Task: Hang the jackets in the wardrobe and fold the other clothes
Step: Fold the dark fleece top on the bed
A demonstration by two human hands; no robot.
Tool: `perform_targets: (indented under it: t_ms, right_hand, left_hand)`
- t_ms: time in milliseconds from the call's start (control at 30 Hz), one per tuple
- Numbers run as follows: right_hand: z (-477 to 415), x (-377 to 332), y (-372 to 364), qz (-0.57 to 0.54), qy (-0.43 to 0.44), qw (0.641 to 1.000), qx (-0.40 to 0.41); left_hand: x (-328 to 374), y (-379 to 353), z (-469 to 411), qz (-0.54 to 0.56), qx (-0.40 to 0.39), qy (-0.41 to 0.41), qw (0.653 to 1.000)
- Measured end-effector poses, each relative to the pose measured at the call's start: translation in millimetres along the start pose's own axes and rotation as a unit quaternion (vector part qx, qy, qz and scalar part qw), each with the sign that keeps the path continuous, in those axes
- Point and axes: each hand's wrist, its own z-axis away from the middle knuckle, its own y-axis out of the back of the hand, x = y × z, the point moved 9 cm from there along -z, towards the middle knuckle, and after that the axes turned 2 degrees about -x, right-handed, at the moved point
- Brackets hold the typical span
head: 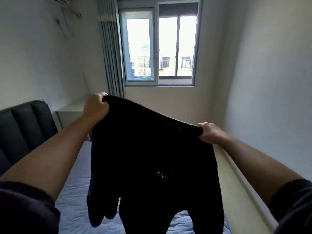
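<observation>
While aloft, garment [152, 157] between hands [97, 106] [209, 132]

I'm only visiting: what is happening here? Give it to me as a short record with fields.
held item: black fabric garment, hanging from both hands
left hand: grips its upper left corner
right hand: grips its upper right corner
underneath: bed with pale blue quilted sheet
at left: dark padded headboard
ahead: grey-framed sliding window, bright daylight

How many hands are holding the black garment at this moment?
2. The left hand grips the black garment at its top left corner, held higher; the right hand grips the top right corner.
</observation>
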Motion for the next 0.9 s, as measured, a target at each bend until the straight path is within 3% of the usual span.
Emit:
perform_targets:
  t_ms: [133,233,333,433,633,733,833,900]
  right_hand:
    - [9.8,16.2,15.0,0.003,-0.084,0.996,0.021]
    - [15.8,16.6,18.5,-0.113,-0.111,0.987,0.004]
    - [21.0,6.8,21.4,-0.262,-0.107,0.959,-0.029]
    - [28.9,3.3,38.6,-0.293,-0.089,0.951,-0.052]
    - [47.1,-12.1,77.5,-0.177,0.032,0.974,-0.139]
    - [53.1,-14.7,75.5,-0.008,0.063,0.986,-0.154]
    - [49.5,-4.0,71.7,0.136,0.059,0.983,-0.104]
    - [48.6,5.7,80.2,0.133,0.052,0.989,-0.028]
  left_hand:
    - [-7.0,-3.9,12.7,-0.046,-0.073,-0.063,0.994]
    - [-4.2,-29.9,30.6,-0.096,-0.174,-0.110,0.974]
    - [-16.3,-53.4,48.9,-0.074,-0.251,-0.092,0.961]
    - [-31.8,-63.0,55.9,-0.044,-0.259,-0.065,0.963]
    - [-26.6,-62.3,41.2,0.066,-0.215,-0.023,0.974]
    - [-26.2,-65.8,30.4,0.098,-0.177,0.045,0.978]
    - [-12.4,-69.4,29.5,0.090,-0.154,0.051,0.983]
    - [-4.2,-69.3,32.7,0.072,-0.133,0.026,0.988]
